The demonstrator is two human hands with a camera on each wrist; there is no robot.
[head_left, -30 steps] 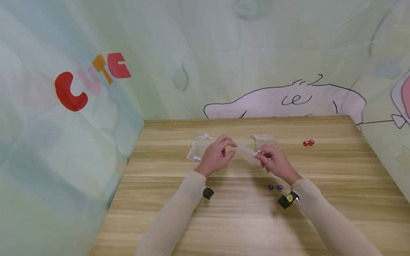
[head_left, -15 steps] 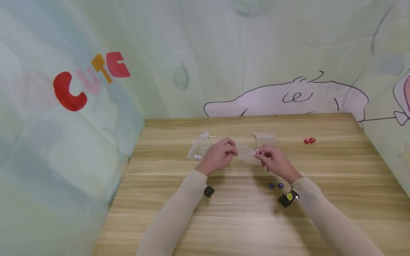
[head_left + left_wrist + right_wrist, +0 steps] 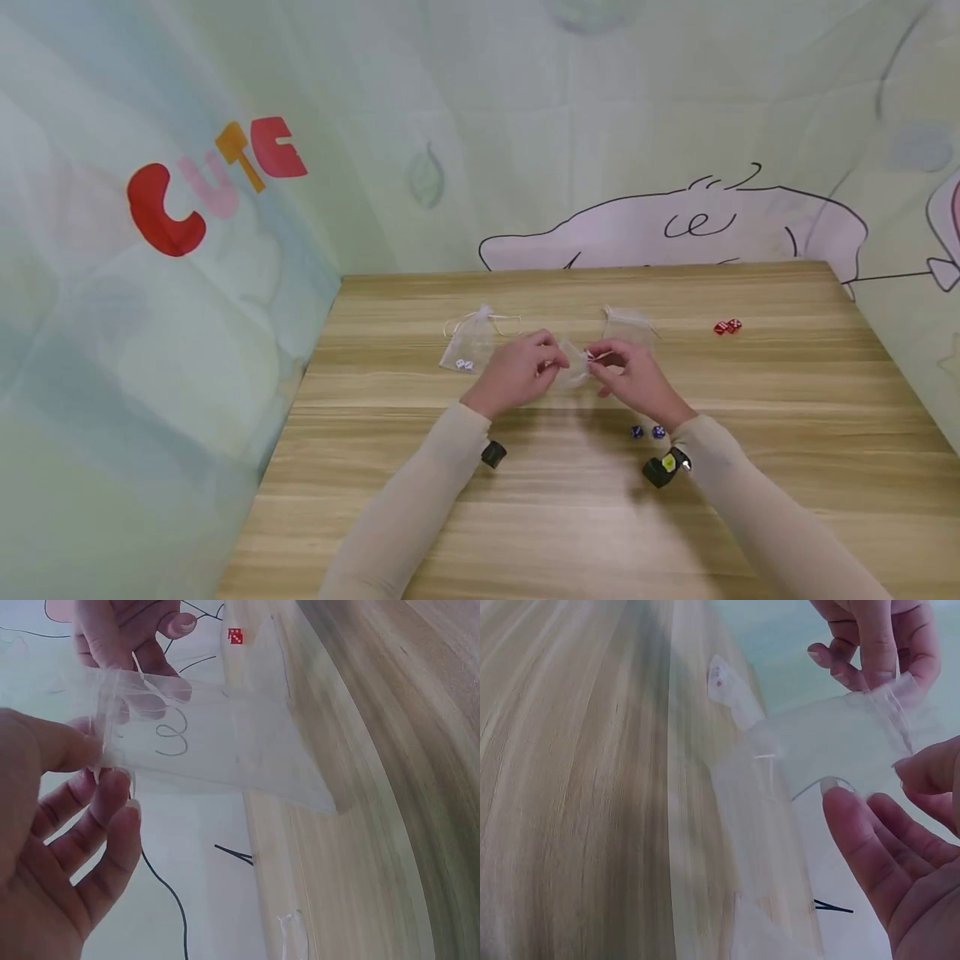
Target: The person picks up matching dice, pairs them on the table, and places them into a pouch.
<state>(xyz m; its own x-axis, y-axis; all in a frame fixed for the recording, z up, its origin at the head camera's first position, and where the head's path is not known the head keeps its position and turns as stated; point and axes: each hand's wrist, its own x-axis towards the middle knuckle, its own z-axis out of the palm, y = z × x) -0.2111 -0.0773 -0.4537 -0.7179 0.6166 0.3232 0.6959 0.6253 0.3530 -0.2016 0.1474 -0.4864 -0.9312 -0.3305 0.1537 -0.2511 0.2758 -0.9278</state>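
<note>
A sheer white drawstring pouch (image 3: 217,742) hangs between my two hands, raised off the table, with nothing visible inside it. My left hand (image 3: 519,373) pinches one side of its gathered mouth between thumb and fingers. On the opposite side, near the white cord, my right hand (image 3: 637,379) pinches the mouth edge. In the wrist views the pouch's bottom end points away from the hands. Two blue dice (image 3: 658,432) lie on the table just in front of the right wrist.
Left of the hands lies a similar pouch (image 3: 472,337) holding white dice (image 3: 465,365). Another sheer pouch (image 3: 630,325) lies flat behind the right hand. Red dice (image 3: 727,327) sit at the back right of the wooden table (image 3: 525,517). Printed cloth (image 3: 420,125) hangs behind and left.
My hands have come closer together, the right moving left and the left slightly right. The pouch between them, stretched out earlier, is now bunched at its mouth.
</note>
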